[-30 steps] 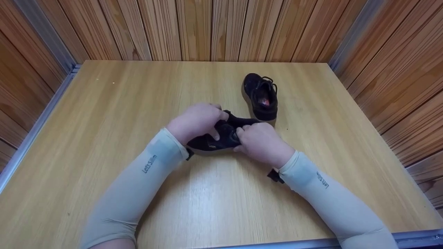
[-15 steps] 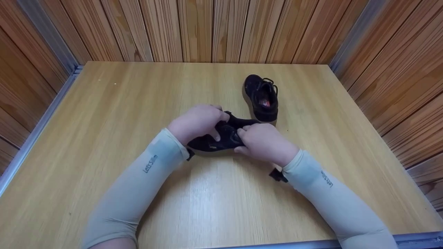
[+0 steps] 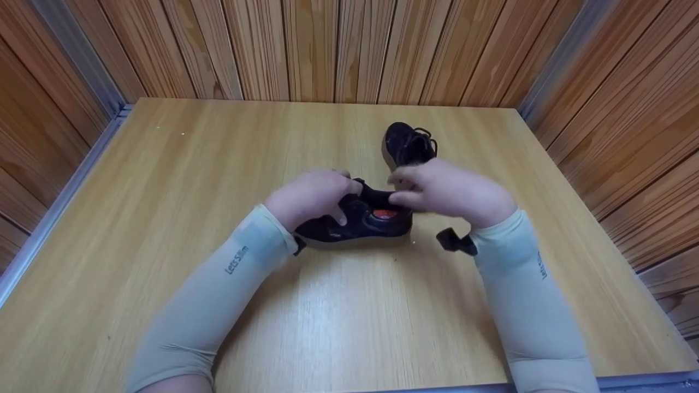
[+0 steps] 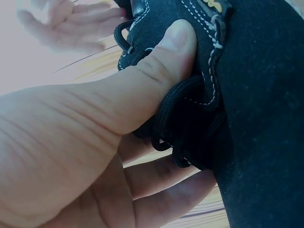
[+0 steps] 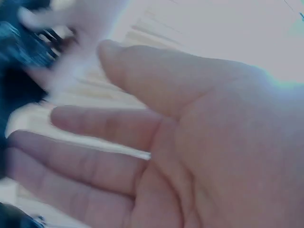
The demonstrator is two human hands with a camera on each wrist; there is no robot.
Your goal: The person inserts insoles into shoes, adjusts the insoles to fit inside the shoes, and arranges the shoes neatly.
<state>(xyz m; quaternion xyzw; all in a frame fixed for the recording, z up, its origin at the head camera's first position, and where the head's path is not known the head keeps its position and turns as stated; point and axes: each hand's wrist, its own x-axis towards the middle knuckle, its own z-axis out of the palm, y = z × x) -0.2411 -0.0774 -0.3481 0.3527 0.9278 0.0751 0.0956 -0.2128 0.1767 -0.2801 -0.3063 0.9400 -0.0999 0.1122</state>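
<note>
A black lace-up shoe [image 3: 355, 226] with a red patch inside lies across the middle of the table, toe to the left. My left hand [image 3: 314, 197] grips it over the laces; in the left wrist view the thumb [image 4: 178, 38] presses the stitched upper and the fingers reach round the far side. My right hand [image 3: 453, 188] hovers by the heel end, its fingers [image 5: 104, 123] extended and holding nothing in the right wrist view. Behind it stands a second black shoe [image 3: 401, 142], toe to the back; the hand hides its heel part in the head view.
The wooden table [image 3: 218, 142] has a metal-edged frame. Slatted wooden walls [image 3: 311, 49] enclose it at the back and both sides. A small black wrist camera [image 3: 456, 242] sticks out below the right sleeve.
My right hand has let go of the near shoe's heel and moved right and back, toward the second shoe, uncovering the shoe's opening. The left hand keeps its grip.
</note>
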